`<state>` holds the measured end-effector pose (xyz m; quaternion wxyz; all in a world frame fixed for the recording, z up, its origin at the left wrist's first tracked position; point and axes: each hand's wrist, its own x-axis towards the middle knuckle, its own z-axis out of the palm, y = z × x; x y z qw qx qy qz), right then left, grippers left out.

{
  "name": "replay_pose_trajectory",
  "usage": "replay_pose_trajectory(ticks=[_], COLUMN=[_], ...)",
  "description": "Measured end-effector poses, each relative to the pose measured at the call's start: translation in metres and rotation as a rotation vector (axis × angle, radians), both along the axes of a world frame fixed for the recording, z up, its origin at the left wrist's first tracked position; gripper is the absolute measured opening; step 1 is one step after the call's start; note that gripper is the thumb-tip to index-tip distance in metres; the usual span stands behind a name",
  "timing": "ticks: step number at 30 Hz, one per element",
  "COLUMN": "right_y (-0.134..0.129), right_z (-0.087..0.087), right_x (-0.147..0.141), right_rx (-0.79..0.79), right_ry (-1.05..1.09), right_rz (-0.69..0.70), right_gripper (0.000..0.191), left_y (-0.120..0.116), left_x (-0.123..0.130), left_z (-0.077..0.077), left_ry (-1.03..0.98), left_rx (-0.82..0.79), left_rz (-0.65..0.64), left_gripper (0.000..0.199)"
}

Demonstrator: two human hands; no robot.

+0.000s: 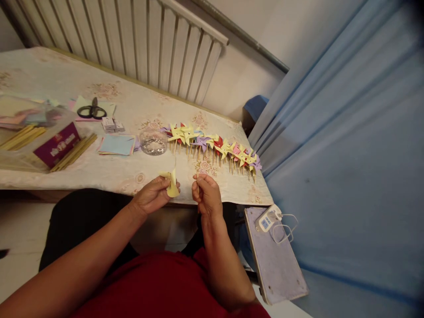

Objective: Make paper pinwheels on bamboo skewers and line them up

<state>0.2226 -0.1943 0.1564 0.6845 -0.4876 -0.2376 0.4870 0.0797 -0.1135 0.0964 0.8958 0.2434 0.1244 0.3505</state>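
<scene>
My left hand (151,195) is closed on a curled pale yellow paper pinwheel (172,189), pinching it between thumb and fingers just over the table's front edge. A short gap to the right, my right hand (210,194) is wrapped around a thin wooden stick (198,187), held roughly upright; most of it is hidden by the fingers. Beyond both hands lies a row of finished paper pinwheels (201,141) in yellow, red, purple and pink, their sticks pointing toward me. A clear round tub (153,145) of small shiny metal pieces stands behind my left hand.
Left of the tub lie a stack of coloured paper squares (116,145), small white boxes (112,125) and black-handled scissors (92,111). Wooden sticks (73,153) rest by a purple card (57,145) at far left. A stool (278,260) holds a power strip (268,217); a blue curtain (351,159) hangs right.
</scene>
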Motion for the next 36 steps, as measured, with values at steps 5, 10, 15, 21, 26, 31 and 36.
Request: replay_pose_trajectory(ticks=[5,10,15,21,26,31,36], right_y=[0.001,0.001,0.0,-0.001,-0.001,-0.002,-0.002], right_z=[-0.002,-0.005,-0.007,-0.006,-0.006,-0.008,-0.009], right_x=[-0.002,-0.004,-0.004,-0.005,-0.004,-0.004,-0.004], right_rx=[-0.006,-0.016,-0.024,-0.022,-0.016,-0.02,-0.023], right_ry=[-0.006,-0.037,-0.046,-0.029,-0.007,-0.013,-0.021], right_rz=[-0.003,-0.001,-0.011,-0.001,0.005,0.009,0.009], right_gripper=[0.022,0.022,0.022,0.021,0.022,0.019,0.021], left_y=[-0.004,-0.008,-0.009,-0.01,-0.01,-0.011,-0.011], left_x=[-0.001,-0.003,-0.005,-0.008,-0.009,-0.01,-0.009], left_z=[-0.002,0.0,-0.002,-0.004,-0.003,-0.004,-0.004], left_ry=[-0.01,-0.021,0.003,0.015,0.016,0.018,0.019], left_rx=[-0.004,-0.027,-0.023,-0.044,-0.063,-0.058,-0.062], left_rz=[-0.029,-0.04,-0.039,-0.018,-0.015,-0.026,-0.021], left_gripper=[0.023,0.022,0.024,0.016,0.016,0.02,0.022])
